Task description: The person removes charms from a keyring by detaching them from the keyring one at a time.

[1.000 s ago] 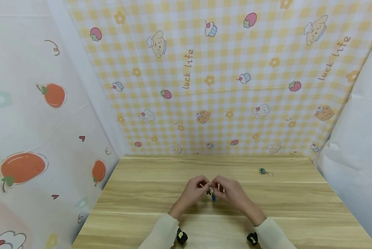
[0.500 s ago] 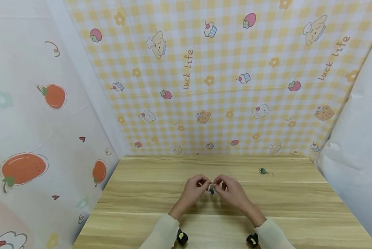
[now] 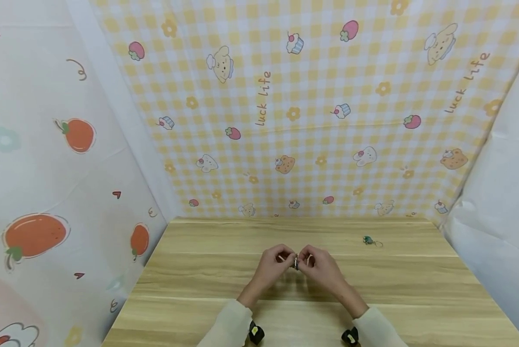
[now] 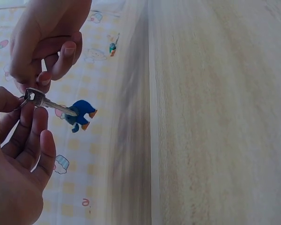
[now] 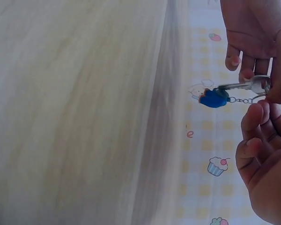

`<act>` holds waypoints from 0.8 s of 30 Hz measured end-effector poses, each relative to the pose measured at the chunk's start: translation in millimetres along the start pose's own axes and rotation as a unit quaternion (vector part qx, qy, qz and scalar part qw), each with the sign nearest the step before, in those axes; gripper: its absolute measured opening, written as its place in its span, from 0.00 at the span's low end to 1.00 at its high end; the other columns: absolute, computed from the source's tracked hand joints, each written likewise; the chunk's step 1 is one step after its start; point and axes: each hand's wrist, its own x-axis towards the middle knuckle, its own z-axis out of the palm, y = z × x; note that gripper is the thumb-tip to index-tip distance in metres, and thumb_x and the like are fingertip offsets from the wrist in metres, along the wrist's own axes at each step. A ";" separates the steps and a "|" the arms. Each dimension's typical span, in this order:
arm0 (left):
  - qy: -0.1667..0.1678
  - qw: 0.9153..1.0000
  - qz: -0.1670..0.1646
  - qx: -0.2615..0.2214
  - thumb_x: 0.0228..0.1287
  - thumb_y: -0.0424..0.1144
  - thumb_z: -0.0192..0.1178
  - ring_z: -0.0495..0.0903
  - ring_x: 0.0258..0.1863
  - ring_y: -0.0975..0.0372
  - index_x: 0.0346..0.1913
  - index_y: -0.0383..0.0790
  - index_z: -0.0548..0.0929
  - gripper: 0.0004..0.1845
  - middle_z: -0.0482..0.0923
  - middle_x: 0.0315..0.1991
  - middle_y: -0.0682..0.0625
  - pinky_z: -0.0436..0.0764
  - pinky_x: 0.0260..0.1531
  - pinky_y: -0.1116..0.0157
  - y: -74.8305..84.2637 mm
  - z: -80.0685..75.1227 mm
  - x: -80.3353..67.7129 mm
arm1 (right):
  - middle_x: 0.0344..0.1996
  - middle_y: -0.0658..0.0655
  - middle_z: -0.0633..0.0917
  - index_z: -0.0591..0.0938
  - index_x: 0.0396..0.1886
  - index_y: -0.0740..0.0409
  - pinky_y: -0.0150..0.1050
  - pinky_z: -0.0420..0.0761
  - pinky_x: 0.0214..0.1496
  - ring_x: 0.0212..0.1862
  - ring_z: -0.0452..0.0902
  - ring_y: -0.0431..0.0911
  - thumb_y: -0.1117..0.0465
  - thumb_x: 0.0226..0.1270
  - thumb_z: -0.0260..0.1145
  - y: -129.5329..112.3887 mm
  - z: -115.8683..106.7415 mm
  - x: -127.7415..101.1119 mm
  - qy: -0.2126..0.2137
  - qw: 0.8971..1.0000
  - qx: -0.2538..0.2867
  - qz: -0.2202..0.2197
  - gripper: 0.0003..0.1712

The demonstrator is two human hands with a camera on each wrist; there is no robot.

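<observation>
Since one second ago, both hands are sitting slightly farther from me over the wooden table [image 3: 198,270]. I am pinching the key [image 4: 49,103] by its head between my left hand [image 3: 273,262] and right hand [image 3: 318,264], fingers curled narrow, blue charm [image 5: 214,98] dangling beside it. Far right of the key, a green keychain [image 3: 368,240] is lying on the table.

A light wooden table [image 3: 198,289] stands at 6 o'clock, a yellow checked cartoon cloth [image 3: 311,144] at 12 o'clock, a white fruit-printed sheet [image 3: 47,168] at 9 o'clock.
</observation>
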 end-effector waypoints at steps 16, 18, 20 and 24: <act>0.010 1.000 0.007 0.017 0.76 0.38 0.66 0.81 0.35 0.71 0.41 0.45 0.89 0.04 0.89 0.37 0.50 0.83 0.38 0.71 2.9 4.7 0.6 | 0.22 0.42 0.79 0.82 0.32 0.49 0.29 0.71 0.26 0.23 0.69 0.33 0.69 0.67 0.71 -1.5 -0.5 -1.0 0.011 1.000 -0.010 0.012 0.10; 0.013 1.000 0.011 0.024 0.75 0.36 0.66 0.80 0.34 0.71 0.39 0.46 0.89 0.04 0.89 0.36 0.50 0.82 0.37 0.71 3.6 5.5 1.0 | 0.23 0.42 0.79 0.82 0.32 0.49 0.29 0.72 0.27 0.24 0.69 0.32 0.70 0.67 0.71 0.0 -0.4 -1.8 0.013 1.000 -0.006 -0.004 0.11; 0.017 0.999 0.014 0.028 0.75 0.35 0.66 0.80 0.33 0.70 0.38 0.46 0.88 0.05 0.89 0.35 0.51 0.82 0.36 0.71 4.4 6.2 1.3 | 0.24 0.41 0.79 0.82 0.32 0.49 0.29 0.72 0.27 0.25 0.69 0.31 0.70 0.67 0.70 0.8 -0.8 -3.0 0.018 1.000 0.002 -0.023 0.11; 0.024 0.999 0.017 0.026 0.74 0.34 0.66 0.81 0.33 0.70 0.37 0.47 0.89 0.06 0.89 0.35 0.51 0.82 0.37 0.71 5.6 7.0 2.0 | 0.25 0.41 0.79 0.81 0.32 0.48 0.30 0.73 0.26 0.25 0.69 0.31 0.72 0.66 0.71 1.1 -2.9 -6.7 0.031 0.998 0.023 -0.053 0.13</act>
